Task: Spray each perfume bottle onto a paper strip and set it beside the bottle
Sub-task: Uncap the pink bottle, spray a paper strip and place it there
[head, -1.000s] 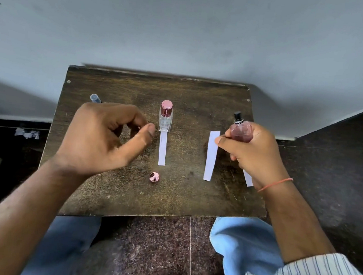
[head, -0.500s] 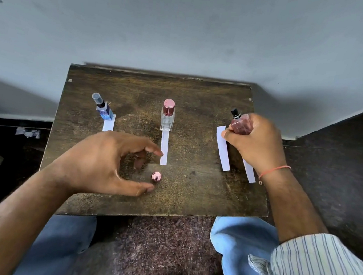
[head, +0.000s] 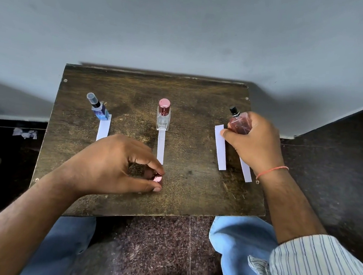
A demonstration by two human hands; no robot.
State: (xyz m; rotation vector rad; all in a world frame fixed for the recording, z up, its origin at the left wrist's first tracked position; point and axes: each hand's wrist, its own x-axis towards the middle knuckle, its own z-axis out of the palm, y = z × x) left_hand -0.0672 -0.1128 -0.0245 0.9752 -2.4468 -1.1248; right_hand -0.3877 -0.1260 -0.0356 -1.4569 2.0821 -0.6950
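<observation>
**Guide:** Pale grey wall behind, and under your hands a scuffed dark wooden table (head: 193, 195), hard and flat, so glass set down on it can knock or skid.

**Operator:** What have I got?

**Guide:** Your right hand (head: 257, 141) is curled round the pink bottle (head: 238, 126) at the table's right, black sprayer bare on top. It looks like glass, smooth and breakable; hold it by the body, low, as you do now. Your left hand (head: 112, 166) pinches the small pink cap (head: 157, 177) between thumb and fingertips near the front edge. It is light, glossy and round, so it may well roll if it slips.

**Operator:** And the strips?

**Guide:** Two paper strips (head: 220, 147) lie flat just beside the pink bottle, one partly under your wrist. They are thin and limp; lift one by its end. The blue bottle (head: 99, 110) at the left and the clear bottle (head: 163, 118) in the middle each have a strip at the foot. Whether those touch the glass, I cannot quite tell.
</observation>
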